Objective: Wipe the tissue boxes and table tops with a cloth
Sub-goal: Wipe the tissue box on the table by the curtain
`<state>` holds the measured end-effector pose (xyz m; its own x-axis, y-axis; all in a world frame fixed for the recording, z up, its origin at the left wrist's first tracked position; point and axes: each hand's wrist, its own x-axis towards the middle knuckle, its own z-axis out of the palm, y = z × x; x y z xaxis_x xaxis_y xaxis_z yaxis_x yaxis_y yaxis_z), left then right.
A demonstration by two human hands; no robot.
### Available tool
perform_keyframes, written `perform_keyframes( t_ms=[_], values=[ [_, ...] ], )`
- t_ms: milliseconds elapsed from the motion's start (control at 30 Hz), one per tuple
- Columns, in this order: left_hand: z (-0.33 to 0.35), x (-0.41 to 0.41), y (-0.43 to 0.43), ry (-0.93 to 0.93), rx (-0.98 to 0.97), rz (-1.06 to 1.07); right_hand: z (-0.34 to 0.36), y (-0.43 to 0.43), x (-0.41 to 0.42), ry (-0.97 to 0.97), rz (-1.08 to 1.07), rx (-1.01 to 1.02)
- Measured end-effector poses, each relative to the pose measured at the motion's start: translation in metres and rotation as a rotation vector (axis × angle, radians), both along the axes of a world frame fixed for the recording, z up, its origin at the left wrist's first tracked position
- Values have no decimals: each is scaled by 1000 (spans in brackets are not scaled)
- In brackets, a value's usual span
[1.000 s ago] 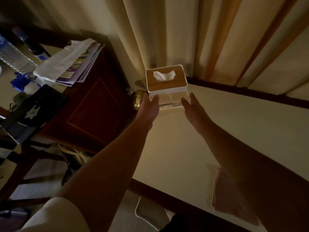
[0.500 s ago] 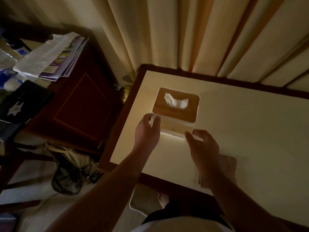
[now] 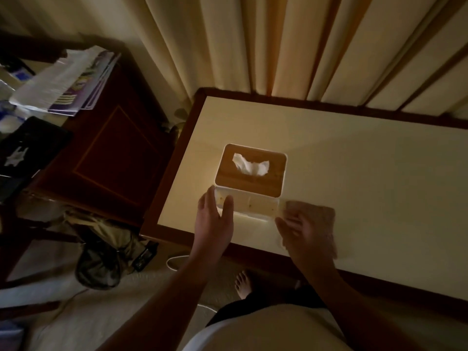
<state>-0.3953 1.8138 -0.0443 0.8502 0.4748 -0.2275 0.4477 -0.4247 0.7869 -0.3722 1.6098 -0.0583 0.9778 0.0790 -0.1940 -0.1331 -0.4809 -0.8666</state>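
Although the light is dim, the tissue box (image 3: 250, 184) is seen upright on the cream tabletop (image 3: 367, 198), whose left and near edges run close by it. It is judged light, rigid and smooth-sided, so liable to slide under a wipe and best steadied by its lower side walls, not the lid. The left hand (image 3: 215, 219) touches the box's near left corner with straight fingers (image 3: 210, 201), gripping nothing, while the right hand (image 3: 304, 230) lies flat on the soft cloth (image 3: 314, 208) just beside the near right corner.

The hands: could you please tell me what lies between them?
Head view: the near side of the tissue box, then a bare strip of table, between left hand and right hand.
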Motion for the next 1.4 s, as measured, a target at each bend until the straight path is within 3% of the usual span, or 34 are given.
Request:
perform_keyframes(
  t_ms=[100, 200, 300, 467, 600, 733, 1200, 1267, 1400],
  values=[
    [6, -14, -15, -112, 150, 31, -3, -31, -4, -126, 62, -140],
    [8, -26, -46, -351, 352, -163, -28, -66, -4, -234, 219, -510],
    [10, -27, -82, -290, 212, -502, -44, -88, -6, -267, 381, -702],
    [-7, -12, -117, -65, 160, -724, -44, -94, 3, -441, 420, -694],
    [-5, -5, -122, 44, 58, -809, -16, -97, 6, -418, 472, -509],
    [8, -17, -122, 112, -44, -593, 17, -93, 5, -409, 560, -403],
    [45, -50, -24, -180, -603, 136, 43, 16, 31, -620, 581, -293],
    [44, -47, 1, -233, -680, 238, 43, 39, 34, -651, 534, -297],
    [26, -35, 52, -306, -673, 385, 29, 82, 37, -524, 529, -472]
  ],
)
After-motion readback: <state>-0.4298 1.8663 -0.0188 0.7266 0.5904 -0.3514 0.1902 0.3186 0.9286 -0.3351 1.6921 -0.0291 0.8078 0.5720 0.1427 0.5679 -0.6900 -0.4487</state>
